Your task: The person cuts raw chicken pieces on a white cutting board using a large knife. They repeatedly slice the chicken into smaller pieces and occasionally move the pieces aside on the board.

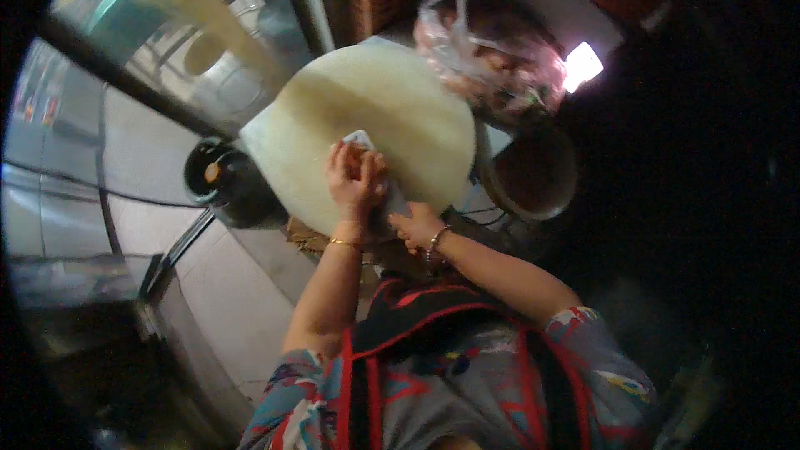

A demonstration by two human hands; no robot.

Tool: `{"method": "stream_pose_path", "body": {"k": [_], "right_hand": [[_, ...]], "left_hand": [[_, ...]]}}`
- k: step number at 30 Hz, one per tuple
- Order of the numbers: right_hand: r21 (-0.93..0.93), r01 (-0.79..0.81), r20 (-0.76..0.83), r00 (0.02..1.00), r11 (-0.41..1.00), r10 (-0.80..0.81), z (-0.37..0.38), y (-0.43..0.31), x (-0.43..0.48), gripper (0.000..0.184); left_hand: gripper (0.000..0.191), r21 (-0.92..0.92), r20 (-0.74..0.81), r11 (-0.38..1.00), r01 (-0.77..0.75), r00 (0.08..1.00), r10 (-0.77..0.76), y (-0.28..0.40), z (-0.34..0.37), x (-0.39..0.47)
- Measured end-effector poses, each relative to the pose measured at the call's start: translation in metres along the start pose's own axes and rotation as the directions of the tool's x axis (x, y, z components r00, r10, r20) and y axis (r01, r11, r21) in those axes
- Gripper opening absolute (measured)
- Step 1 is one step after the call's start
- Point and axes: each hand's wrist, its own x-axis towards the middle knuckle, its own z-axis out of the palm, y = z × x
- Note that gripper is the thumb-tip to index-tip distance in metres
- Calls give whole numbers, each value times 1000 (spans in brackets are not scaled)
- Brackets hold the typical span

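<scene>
A large round cream-coloured cutting board (419,112) lies before me, its near edge close to my apron. My left hand (354,178) presses down near the board's front with fingers bent over a small reddish-brown piece of food (354,165), mostly hidden. Just past the fingertips shows a whitish thing (359,137), too blurred to name. A grey knife blade (396,199), probably a cleaver's, lies alongside the left hand. My right hand (420,225) is closed around the knife's handle end at the board's front right edge; the handle itself is hidden.
Behind the board at the right sits a transparent plastic bag (494,65) of food, beside a bright light (583,66). A round bucket-like container (537,172) stands right of the board. To the left is a dark pot (240,190) on the tiled floor (206,287), near a glass panel (187,44).
</scene>
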Motion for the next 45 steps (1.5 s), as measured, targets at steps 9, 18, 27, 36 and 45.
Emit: {"method": "stream_pose_path", "body": {"k": [9, 18, 27, 36, 45], "right_hand": [[-64, 140, -548, 823, 988, -152, -131, 26, -103, 24], [-113, 265, -839, 490, 957, -235, -277, 81, -113, 20], [337, 429, -742, 669, 838, -44, -322, 88, -116, 12], [352, 414, -771, 637, 839, 9, -331, 96, -156, 11], [444, 461, -747, 664, 769, 33, -344, 112, -154, 12]], "left_hand": [[36, -625, 199, 776, 87, 979, 51, 150, 140, -26], [29, -451, 456, 890, -70, 839, 297, 213, 296, -72], [57, -379, 532, 865, -329, 687, 495, 242, 340, -111], [26, -21, 631, 937, -347, 723, 282, 223, 396, -93], [13, -383, 690, 921, -66, 643, 333, 252, 342, -57]]}}
